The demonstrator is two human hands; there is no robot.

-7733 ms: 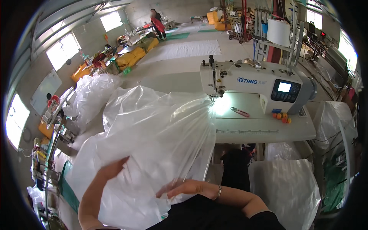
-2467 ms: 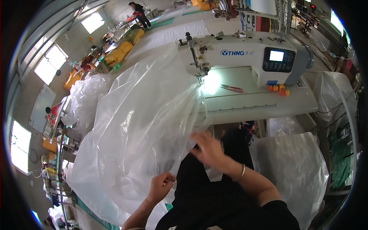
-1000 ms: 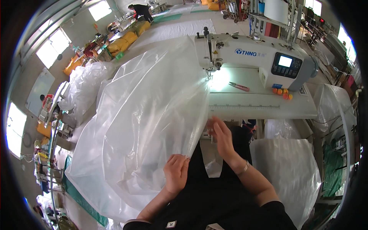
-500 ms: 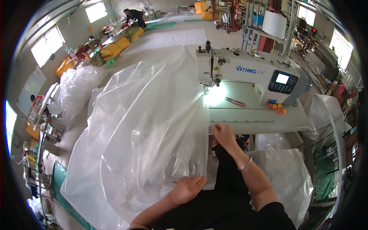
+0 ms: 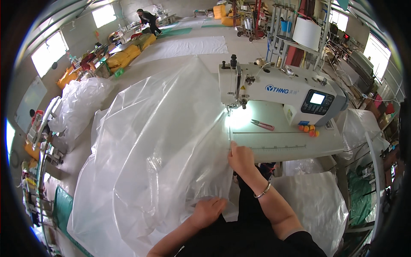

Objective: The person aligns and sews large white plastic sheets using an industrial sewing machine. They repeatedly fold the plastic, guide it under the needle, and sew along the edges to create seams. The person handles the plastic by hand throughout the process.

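A large sheet of translucent white plastic (image 5: 141, 141) spreads over the left side of the sewing machine and down toward my lap. Its right edge runs up to the lit needle area of the white sewing machine (image 5: 274, 85). My left hand (image 5: 209, 212) is closed on the sheet's lower right part, close to my body. Higher up, at the front edge of the machine table (image 5: 295, 145), my right hand (image 5: 242, 160) pinches that right edge; its fingertips are partly hidden. A bracelet circles the right wrist.
Thread snips (image 5: 262, 124) and several small orange-red balls (image 5: 309, 130) lie on the machine bed. A thread cone (image 5: 306, 33) stands behind. More plastic sheeting (image 5: 312, 205) hangs at my right, and a plastic heap (image 5: 81, 107) sits left. Far off, a person (image 5: 148, 21) bends over.
My right hand has moved left from the table's front edge onto the sheet's right edge and closed there. My left hand keeps its hold. The whole view has shifted slightly.
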